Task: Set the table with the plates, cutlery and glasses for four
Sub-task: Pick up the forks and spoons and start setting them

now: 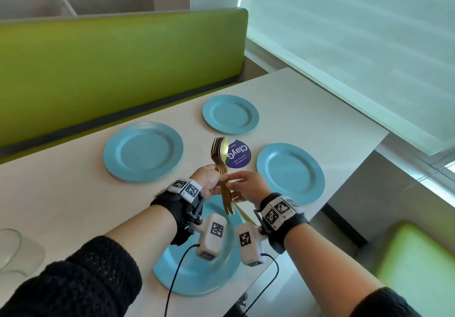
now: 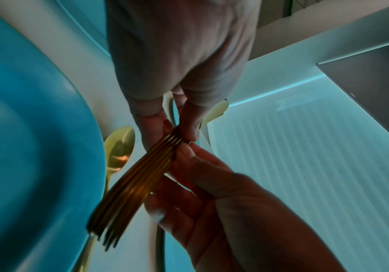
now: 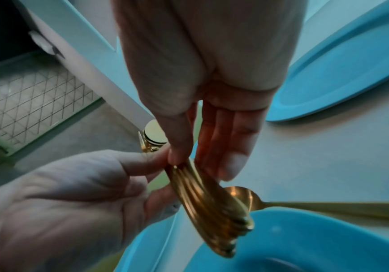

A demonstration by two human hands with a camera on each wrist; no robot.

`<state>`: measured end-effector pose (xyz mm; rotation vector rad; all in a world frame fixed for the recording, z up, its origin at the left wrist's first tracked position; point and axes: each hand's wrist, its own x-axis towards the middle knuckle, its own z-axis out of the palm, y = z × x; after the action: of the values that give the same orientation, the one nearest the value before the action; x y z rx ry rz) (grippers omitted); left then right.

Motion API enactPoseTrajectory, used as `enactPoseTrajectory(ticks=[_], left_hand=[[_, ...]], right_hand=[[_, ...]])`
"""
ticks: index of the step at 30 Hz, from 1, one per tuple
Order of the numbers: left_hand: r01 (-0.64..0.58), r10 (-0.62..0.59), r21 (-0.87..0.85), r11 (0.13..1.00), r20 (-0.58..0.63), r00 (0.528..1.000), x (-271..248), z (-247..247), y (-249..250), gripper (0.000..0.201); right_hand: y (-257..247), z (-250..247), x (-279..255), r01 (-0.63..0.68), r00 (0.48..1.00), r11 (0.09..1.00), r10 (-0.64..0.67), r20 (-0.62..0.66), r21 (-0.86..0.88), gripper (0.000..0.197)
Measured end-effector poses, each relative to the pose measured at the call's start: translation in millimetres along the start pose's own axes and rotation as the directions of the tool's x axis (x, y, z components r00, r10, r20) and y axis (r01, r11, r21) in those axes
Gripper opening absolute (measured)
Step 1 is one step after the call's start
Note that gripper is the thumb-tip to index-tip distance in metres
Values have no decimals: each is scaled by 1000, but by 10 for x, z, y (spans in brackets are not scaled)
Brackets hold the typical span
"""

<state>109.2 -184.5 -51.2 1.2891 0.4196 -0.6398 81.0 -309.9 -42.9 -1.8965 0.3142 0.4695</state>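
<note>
The gold cutlery bundle (image 1: 222, 176) stands upright at the centre of the head view, fork tines and a spoon bowl fanned at the top, handles packed edge to edge below. The left hand (image 1: 207, 181) has its fingers curled round the mid-handles, and the right hand (image 1: 246, 185) pinches the outermost piece of the same stack between thumb and fingertips (image 3: 177, 156), apparently to peel one off. Four blue plates already lie on the white table (image 1: 307, 100): the near plate (image 1: 197, 275) under the wrists, the left plate (image 1: 143, 152), the far plate (image 1: 230, 114) and the right plate (image 1: 290, 176). One loose spoon (image 2: 119, 147) lies on the table just beside the near plate's rim. These pieces look like thin, stiff, polished metal: light singly, but smooth enough to slide against each other, so the stack probably needs a firm squeeze across its flat sides while a single handle is drawn out by its edges, near the middle. Clear glasses (image 1: 14, 250) show at the lower left edge of the head view; a purple round sticker (image 1: 240, 158) sits between the plates.
</note>
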Motion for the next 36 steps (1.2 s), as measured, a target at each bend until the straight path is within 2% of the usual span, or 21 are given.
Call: enactPoseTrajectory(ticks=[3,8,10,12,14,17,21,25,29,36], left_hand=[[17,-17,6,1000,18,1000,107,149,50,17],[34,-34,-6,999,33,999,327,373,217,16],[30,-30,-6,1000,16,999,428,444,314,17],[23,-23,-21,1000,-13,1000,524,488,415,19],[21,-23,-46,999,-41,999,615,516,497,20],[7,-14,-73,997,-103,995,755,557,585,20],[6,-20,-86,996,-161,987,921,594,629,20],[15,-32,-85,996,-196,980,1030,658,645,19],[16,-33,-77,997,-227,973,1110,739,649,21],[11,-25,-62,998,-234,972,1221,919,659,24]], right_hand=[[11,-174,102,-34,999,999,34,2,34,11],[-22,-565,362,-71,997,997,71,-7,8,15],[-34,-801,495,-85,996,994,82,-45,-66,17],[-24,-1094,651,-94,993,973,76,-96,-212,16],[-4,-1426,801,-114,986,910,53,-161,-399,13],[31,-1934,999,-196,968,759,49,-245,-622,12],[123,-2427,1198,-278,949,630,66,-307,-725,20],[259,-2678,1358,-329,931,558,57,-360,-762,22],[388,-2761,1460,-330,937,546,86,-340,-770,24],[559,-2795,1532,-342,934,649,154,-323,-680,18]])
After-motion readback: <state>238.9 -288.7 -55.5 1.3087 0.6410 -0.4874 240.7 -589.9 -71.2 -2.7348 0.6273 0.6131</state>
